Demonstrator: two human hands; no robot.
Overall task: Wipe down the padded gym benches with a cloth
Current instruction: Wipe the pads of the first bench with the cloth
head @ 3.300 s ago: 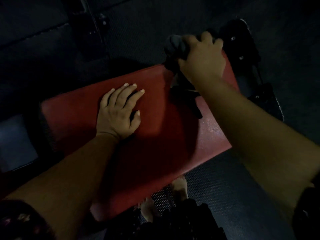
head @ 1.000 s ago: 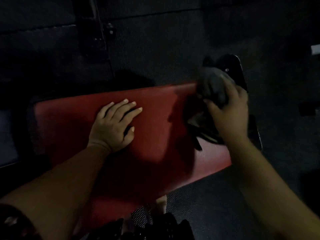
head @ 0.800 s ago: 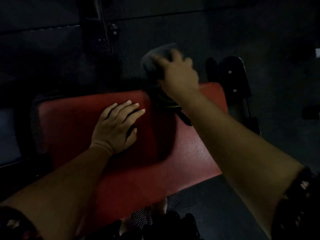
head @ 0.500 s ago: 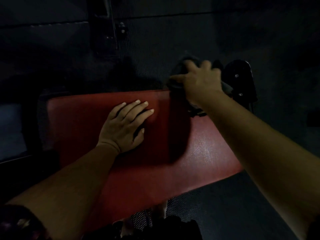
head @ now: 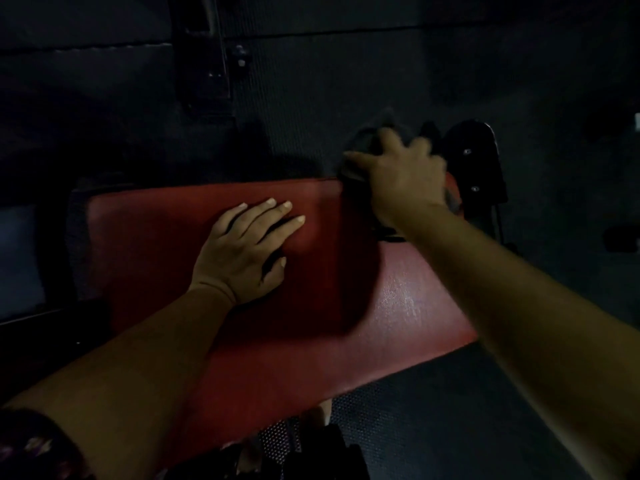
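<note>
Left hand [head: 246, 251]: we see it lying palm down on the pad, fingers straight and slightly spread, grasping nothing. We judge that it is there as a prop, taking our weight while we lean over and keeping the pad steady under the rubbing.

Bench pad [head: 415, 299]: the red padded top runs across the view from left to right. Its near right part catches the light and shines. The middle lies in the shadow of the right arm.

Cloth [head: 362, 147]: a dark wad at the far right corner of the pad. It is bunched rather than spread, which we take as a way to press harder along the edge. A darker end trails out on the pad below the hand. It is blurred, so we cannot tell its folds.

Right hand [head: 401, 178]: it is clamped over the cloth, thumb out to the left and fingers bent down across the wad. It bears on the far edge of the pad.

Black bracket [head: 474, 161]: this part of the bench frame, with bolts, sits just beside the right hand.

Progress, as we judge it: the far right corner is being wiped, and the stretch under the left hand is not yet reachable.
</note>
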